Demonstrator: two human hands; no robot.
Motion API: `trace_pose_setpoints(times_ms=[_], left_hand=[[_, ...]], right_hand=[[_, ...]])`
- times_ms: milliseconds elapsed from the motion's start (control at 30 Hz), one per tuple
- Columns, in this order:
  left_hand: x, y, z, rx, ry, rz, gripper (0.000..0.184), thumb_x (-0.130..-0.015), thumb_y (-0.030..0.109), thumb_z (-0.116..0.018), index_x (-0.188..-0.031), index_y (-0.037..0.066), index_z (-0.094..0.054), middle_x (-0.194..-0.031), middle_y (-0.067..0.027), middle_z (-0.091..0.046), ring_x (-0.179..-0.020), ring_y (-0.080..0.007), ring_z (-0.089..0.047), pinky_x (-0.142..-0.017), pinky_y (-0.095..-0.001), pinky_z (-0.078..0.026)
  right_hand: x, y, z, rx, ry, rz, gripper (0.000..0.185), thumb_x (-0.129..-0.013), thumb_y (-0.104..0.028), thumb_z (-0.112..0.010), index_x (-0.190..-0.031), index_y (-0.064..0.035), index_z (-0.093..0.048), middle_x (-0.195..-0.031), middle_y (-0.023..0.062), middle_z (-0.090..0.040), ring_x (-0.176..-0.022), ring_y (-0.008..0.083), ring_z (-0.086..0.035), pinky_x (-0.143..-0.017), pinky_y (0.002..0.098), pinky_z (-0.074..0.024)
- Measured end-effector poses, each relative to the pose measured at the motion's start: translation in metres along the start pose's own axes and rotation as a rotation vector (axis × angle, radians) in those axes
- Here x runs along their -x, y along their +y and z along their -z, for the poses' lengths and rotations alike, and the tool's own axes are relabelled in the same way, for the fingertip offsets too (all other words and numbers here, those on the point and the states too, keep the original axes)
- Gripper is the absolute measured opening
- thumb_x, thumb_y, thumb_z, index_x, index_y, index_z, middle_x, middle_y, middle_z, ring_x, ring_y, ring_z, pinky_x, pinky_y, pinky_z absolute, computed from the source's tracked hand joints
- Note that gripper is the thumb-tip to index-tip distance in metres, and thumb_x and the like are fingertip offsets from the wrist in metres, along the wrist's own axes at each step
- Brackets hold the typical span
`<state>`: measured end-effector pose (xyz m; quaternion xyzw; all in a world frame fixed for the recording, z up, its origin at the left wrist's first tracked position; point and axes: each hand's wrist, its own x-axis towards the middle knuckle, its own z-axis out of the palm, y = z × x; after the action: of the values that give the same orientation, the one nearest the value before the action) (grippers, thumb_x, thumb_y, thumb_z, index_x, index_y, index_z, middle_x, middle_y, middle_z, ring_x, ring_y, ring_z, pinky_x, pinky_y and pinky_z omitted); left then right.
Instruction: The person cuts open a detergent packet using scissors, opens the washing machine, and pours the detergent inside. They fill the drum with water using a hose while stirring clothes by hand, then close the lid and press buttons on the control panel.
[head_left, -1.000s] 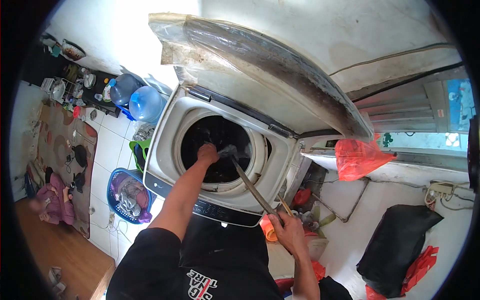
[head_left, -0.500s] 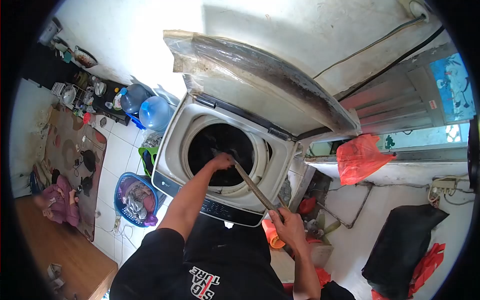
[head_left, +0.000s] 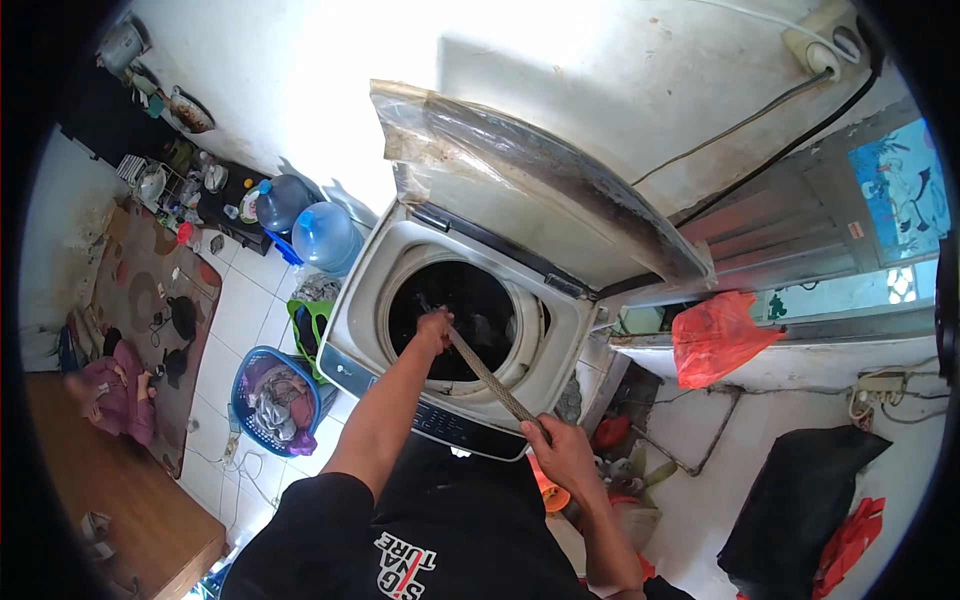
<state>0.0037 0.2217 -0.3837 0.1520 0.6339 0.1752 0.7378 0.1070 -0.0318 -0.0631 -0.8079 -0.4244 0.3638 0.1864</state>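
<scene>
My left hand (head_left: 435, 328) is closed round the end of a long braided hose (head_left: 490, 378) and reaches over the open tub (head_left: 480, 302) of a top-loading washing machine (head_left: 353, 335). Dark, shiny contents fill the tub; I cannot make out whether they are cloth, water or both. Near the machine's front right corner, my right hand (head_left: 562, 450) grips the same hose further along. Between the two hands the hose slants across the tub rim. The lid (head_left: 540, 190), partly wrapped in plastic film, stands raised behind the tub.
Left of the machine are a blue laundry basket (head_left: 243, 400) with clothes, a green bag (head_left: 304, 335) and water jugs (head_left: 327, 238). A red plastic bag (head_left: 722, 338) hangs at right. A person in purple (head_left: 120, 395) sits on the far-left rug (head_left: 160, 260).
My left hand has shifted left over the tub with the hose end. My right hand has come slightly nearer the machine's front corner. The view has tilted a little.
</scene>
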Motion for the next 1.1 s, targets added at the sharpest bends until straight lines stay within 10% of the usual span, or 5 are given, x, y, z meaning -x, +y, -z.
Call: trace_pose_setpoints(times_ms=[567, 667, 733, 867, 1100], left_hand=[[0.008, 0.012, 0.005, 0.211, -0.098, -0.14, 0.028, -0.098, 0.005, -0.036, -0.11, -0.004, -0.06, -0.107, -0.0205, -0.061, -0.087, -0.0329, -0.068, -0.077, -0.045, -0.061], [0.024, 0.015, 0.018, -0.148, -0.057, -0.152, 0.036, -0.101, 0.015, -0.035, -0.124, 0.003, -0.06, -0.116, -0.0164, -0.062, -0.108, -0.0338, -0.064, -0.084, -0.0488, -0.055], [0.038, 0.014, 0.026, -0.241, -0.296, -0.214, 0.046, -0.103, 0.036, -0.037, -0.144, 0.019, -0.047, -0.141, -0.0136, -0.052, -0.133, -0.0366, -0.045, -0.107, -0.0562, -0.032], [0.08, 0.026, 0.025, -0.348, -0.081, -0.11, 0.058, -0.102, 0.046, -0.037, -0.145, 0.008, -0.045, -0.133, -0.0165, -0.06, -0.139, -0.0335, -0.037, -0.108, -0.0539, -0.032], [0.107, 0.031, 0.021, -0.478, -0.495, -0.133, 0.068, -0.1, 0.054, -0.039, -0.145, 0.003, -0.041, -0.145, -0.0176, -0.05, -0.144, -0.0345, -0.028, -0.115, -0.0572, -0.019]], right_hand=[[-0.014, 0.005, -0.022, -0.01, 0.022, 0.003, 0.043, -0.098, -0.042, -0.053, -0.081, -0.002, -0.059, -0.064, 0.0245, -0.057, -0.069, 0.0468, -0.059, -0.062, 0.052, -0.0438], [-0.02, 0.016, -0.032, -0.072, 0.04, 0.042, 0.042, -0.1, -0.04, -0.049, -0.084, -0.0011, -0.057, -0.067, 0.0256, -0.059, -0.071, 0.0489, -0.059, -0.064, 0.0544, -0.0438], [-0.025, 0.02, -0.039, -0.068, 0.057, 0.056, 0.042, -0.1, -0.039, -0.048, -0.086, -0.0007, -0.056, -0.07, 0.0265, -0.059, -0.073, 0.0499, -0.059, -0.066, 0.056, -0.0433], [-0.035, 0.026, -0.043, -0.004, 0.078, 0.041, 0.039, -0.102, -0.036, -0.045, -0.093, -0.0024, -0.062, -0.08, 0.0226, -0.066, -0.08, 0.0445, -0.064, -0.071, 0.0492, -0.0476], [-0.053, 0.018, -0.055, 0.071, 0.052, 0.04, 0.035, -0.103, -0.035, -0.04, -0.101, -0.0028, -0.054, -0.087, 0.0265, -0.065, -0.085, 0.0503, -0.06, -0.075, 0.0568, -0.0451]])
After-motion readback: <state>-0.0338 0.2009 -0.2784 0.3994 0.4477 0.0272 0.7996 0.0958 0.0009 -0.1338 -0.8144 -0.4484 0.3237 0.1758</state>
